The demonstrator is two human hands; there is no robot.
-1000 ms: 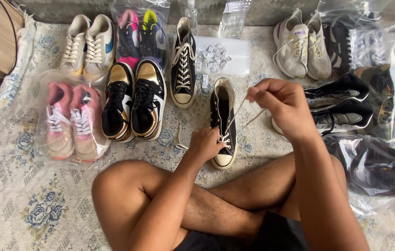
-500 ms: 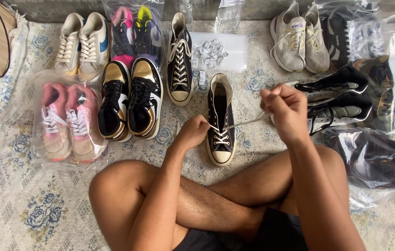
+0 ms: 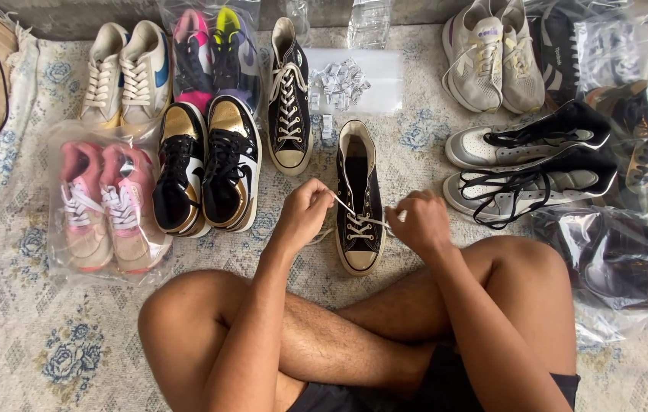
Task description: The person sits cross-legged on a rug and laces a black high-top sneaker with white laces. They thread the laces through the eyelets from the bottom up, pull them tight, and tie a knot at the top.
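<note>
Sneakers in pairs lay left; my left hand [image 3: 305, 210] pinched the lace [image 3: 343, 204] over the black high-top [image 3: 358, 198] on the rug [image 3: 26, 336], my right hand [image 3: 419, 221] clamped its other end. Uneven pulling, I judged, could slip the lace out of an eyelet.
</note>
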